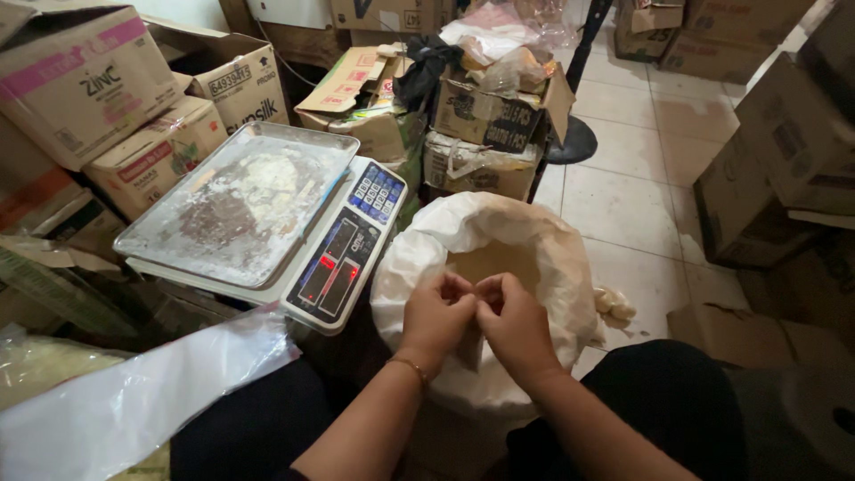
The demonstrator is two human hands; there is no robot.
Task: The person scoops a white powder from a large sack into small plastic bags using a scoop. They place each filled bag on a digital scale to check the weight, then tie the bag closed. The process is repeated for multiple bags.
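A large white sack (534, 240) with its mouth rolled open stands between my knees, pale powder showing inside. Over its near rim, my left hand (435, 313) and my right hand (515, 322) are pressed together, fingers pinched on a thin clear plastic bag (470, 346) that hangs down between them. A thin bracelet circles my left wrist. What the bag contains cannot be made out.
A digital scale (343, 254) with a flour-dusted metal tray (240, 200) sits to the left. A sheet of clear plastic (134, 396) lies over my left knee. Cardboard boxes (481, 116) crowd the back, left and right. Tiled floor (623, 205) runs behind the sack.
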